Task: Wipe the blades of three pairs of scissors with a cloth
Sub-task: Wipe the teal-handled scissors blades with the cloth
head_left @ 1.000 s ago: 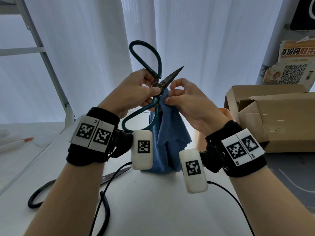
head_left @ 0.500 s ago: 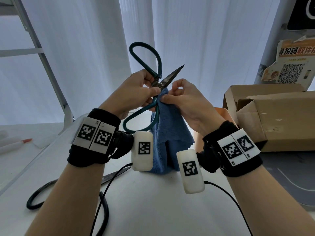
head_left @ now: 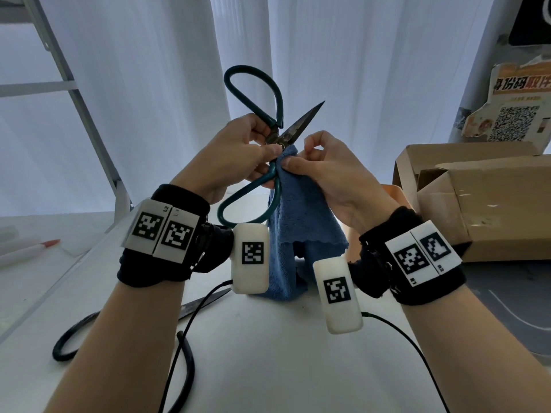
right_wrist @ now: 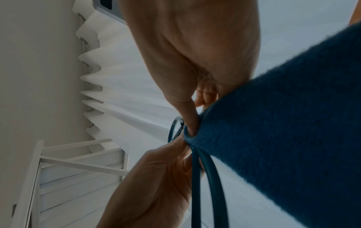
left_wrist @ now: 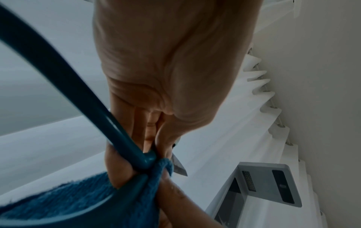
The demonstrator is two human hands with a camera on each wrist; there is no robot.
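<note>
Both hands raised slightly | left hand grips scissors | right hand pinches cloth

torn poster reading "身份码取件" above QR code, wrist tags "L2"

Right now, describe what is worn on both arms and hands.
Both hands, left hand and right hand, are bare. Each wrist has a black wristband with white square-code tags and a white rounded camera pod trailing a thin black cable. No sleeves.
</note>
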